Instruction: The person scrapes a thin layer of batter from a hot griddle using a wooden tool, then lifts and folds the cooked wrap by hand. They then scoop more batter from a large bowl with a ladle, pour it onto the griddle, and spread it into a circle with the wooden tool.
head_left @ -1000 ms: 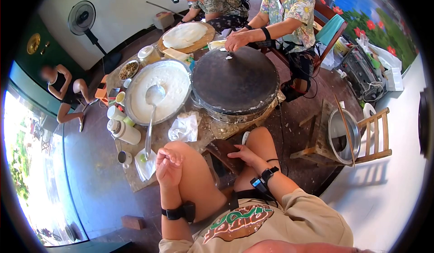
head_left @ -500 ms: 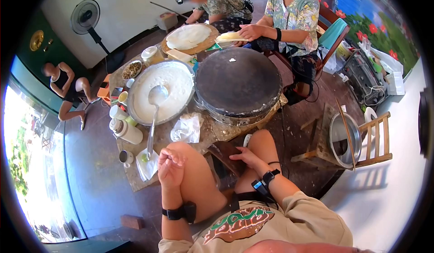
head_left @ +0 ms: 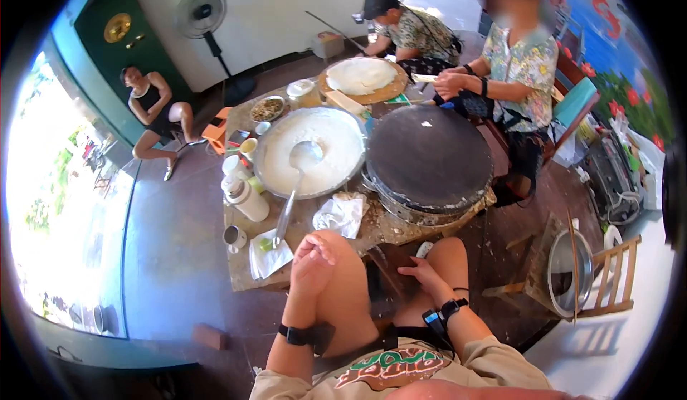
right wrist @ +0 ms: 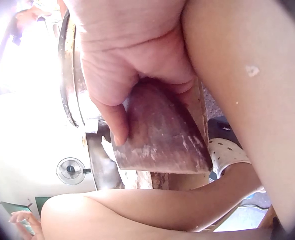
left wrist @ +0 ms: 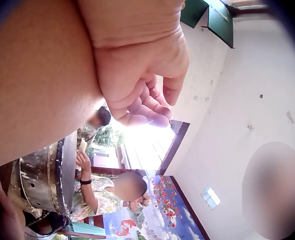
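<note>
In the head view my left hand (head_left: 311,264) rests on my left knee, palm up with fingers loosely bent and nothing in them. The left wrist view also shows its fingers (left wrist: 152,107) bent around nothing. My right hand (head_left: 428,275) lies at my right thigh and grips a dark brown curved scraper (head_left: 390,264). In the right wrist view the thumb lies along one side of the scraper (right wrist: 160,135), and its broad straight edge faces away from the palm. Beyond my knees stands a round black griddle (head_left: 429,153) with one white scrap on it.
A big metal basin (head_left: 262,174) of white batter holds a ladle (head_left: 306,155). Crumpled white cloth (head_left: 340,215), bottles (head_left: 247,201) and a mug (head_left: 234,237) share the low table. Two people sit beyond, near a board with a pale pancake (head_left: 361,76). A metal bowl (head_left: 554,278) stands right.
The head view has turned left, so the table sits further right in it. The person across has drawn a pale folded piece away from the griddle. My hands keep their places.
</note>
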